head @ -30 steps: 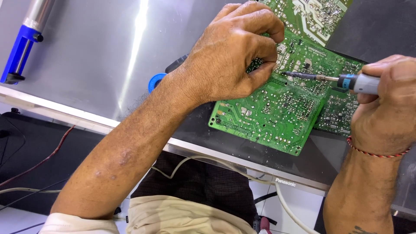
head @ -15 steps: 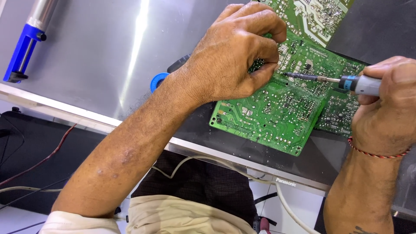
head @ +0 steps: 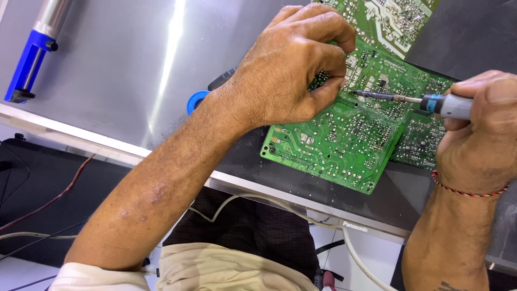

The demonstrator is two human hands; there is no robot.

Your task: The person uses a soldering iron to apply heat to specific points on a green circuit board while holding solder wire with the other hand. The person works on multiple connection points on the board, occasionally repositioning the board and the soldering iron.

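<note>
Green circuit board [head: 344,145]: solder side up, dense with silver joints and pale traces, lying flat and skewed on dark panel, near corner pointing toward person. Upper part hidden under curled fingers pressing it down (what they pinch, cannot tell). Second green board stretch continues beyond, toward top edge.

Soldering iron [head: 431,102]: slim dark metal tip, blue collar, grey handle. Held nearly level, coming in from right, tip touching board just beside thumb of other hand.
</note>
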